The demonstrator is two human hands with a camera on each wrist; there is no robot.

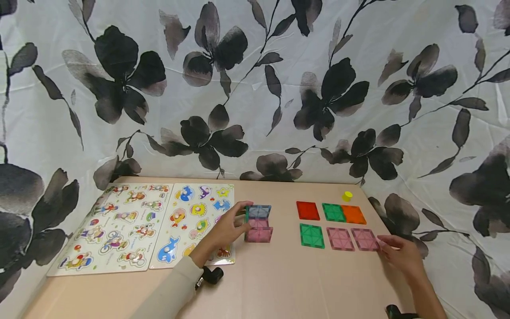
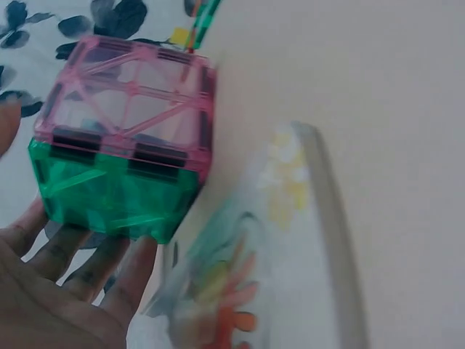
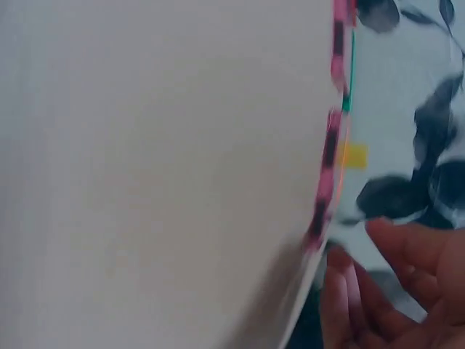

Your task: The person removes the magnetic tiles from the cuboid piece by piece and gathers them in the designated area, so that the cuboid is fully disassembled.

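Observation:
A small box of see-through magnetic tiles [image 1: 259, 235] stands left of the table's middle, with pink and blue faces in the head view. The left wrist view shows its pink face [image 2: 138, 102] and green face [image 2: 109, 189]. My left hand [image 1: 229, 228] is at the box's left side, fingers stretched along the green face; the thumb stands apart from them. My right hand [image 1: 402, 254] is at the right edge of a flat pink tile [image 1: 365, 239], thumb and fingertips apart. Whether they touch the tile is unclear. Another pink tile [image 1: 340, 239] lies beside it.
Flat green [image 1: 312, 235], red [image 1: 308, 211] and orange [image 1: 353, 215] tiles lie nearby, with another green tile [image 1: 334, 212] against the orange one. A yellow piece [image 1: 347, 196] stands behind. Two picture boards [image 1: 149, 248] cover the left side. Flowered cloth [image 1: 271, 102] hangs behind the table.

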